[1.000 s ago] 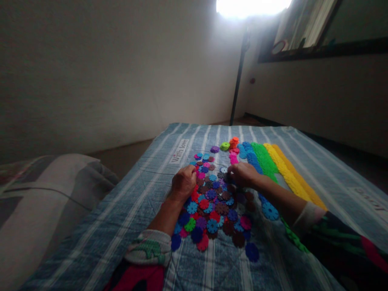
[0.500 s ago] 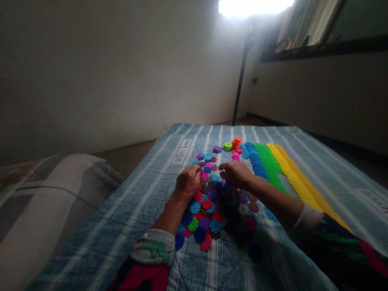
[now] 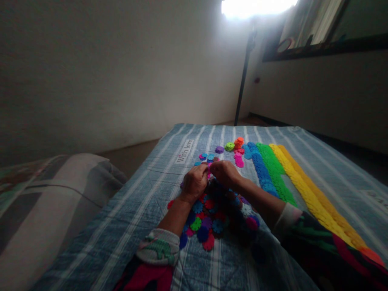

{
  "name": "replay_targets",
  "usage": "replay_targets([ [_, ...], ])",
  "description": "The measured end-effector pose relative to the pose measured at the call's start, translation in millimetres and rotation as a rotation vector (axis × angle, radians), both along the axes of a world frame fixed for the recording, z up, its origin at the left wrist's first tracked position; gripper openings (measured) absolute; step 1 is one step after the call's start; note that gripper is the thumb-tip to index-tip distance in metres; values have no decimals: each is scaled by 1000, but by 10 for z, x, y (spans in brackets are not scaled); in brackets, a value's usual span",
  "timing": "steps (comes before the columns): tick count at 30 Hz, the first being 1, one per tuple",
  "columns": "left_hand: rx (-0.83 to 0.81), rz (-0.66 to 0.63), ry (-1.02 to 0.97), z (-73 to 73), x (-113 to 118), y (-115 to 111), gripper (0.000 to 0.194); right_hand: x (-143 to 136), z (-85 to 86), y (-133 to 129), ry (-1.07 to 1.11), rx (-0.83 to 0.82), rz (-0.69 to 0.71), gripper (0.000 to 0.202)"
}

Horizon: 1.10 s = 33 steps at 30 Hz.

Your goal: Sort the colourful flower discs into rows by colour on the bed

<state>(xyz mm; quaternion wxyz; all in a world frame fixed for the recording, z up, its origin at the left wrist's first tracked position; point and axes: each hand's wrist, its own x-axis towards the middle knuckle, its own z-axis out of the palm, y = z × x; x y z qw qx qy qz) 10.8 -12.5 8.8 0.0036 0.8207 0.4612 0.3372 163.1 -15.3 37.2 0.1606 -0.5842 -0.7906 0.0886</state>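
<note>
My left hand [image 3: 195, 184] is over the upper left of a pile of small notched plastic discs [image 3: 207, 218] in mixed colours. Its fingers are closed in a pinch. Fingertip to fingertip with it, my right hand [image 3: 224, 173] is also closed, thumb and fingers pressed together. Pink shows where the hands meet, but I cannot tell if it is a held disc or one lying behind. Both hands and their shadow cover part of the pile.
Right of the pile lie rows of linked discs: blue [image 3: 263, 171], green [image 3: 274, 173], yellow [image 3: 300, 180] and orange [image 3: 321, 198]. Small groups in pink [image 3: 239, 160], red-orange [image 3: 239, 142], lime [image 3: 229, 146] and purple [image 3: 219, 149] sit farther back. A lit lamp stand [image 3: 242, 85] rises behind the bed.
My right hand has moved left, closing the gap to my left hand, so their fingertips now meet. My left hand has shifted slightly right. The view has also shifted slightly.
</note>
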Motion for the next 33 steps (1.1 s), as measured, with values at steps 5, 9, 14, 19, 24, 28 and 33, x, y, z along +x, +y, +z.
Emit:
replay_targets([
  [5, 28, 23, 16, -33, -10, 35, 21, 129, 33, 30, 10, 7, -10, 28],
  [9, -11, 164, 107, -34, -30, 54, 19, 497, 77, 110, -29, 5, -96, 26],
  [14, -115, 305, 213, 19, -32, -6, 16, 968, 81, 212, -80, -34, -208, 23],
  [19, -166, 342, 249, 3, -36, -25, 15, 1106, 15, 260, -117, -89, -230, 20],
  [24, -187, 339, 224, -41, -63, 9, 19, 1084, -34, 269, -183, -94, -248, 20],
  [28, -206, 357, 197, -51, -70, 15, 24, 1057, -48, 238, -233, -71, -279, 21],
  [33, -223, 385, 168, -58, -64, 15, 30, 964, -32, 162, -262, -26, -274, 25],
])
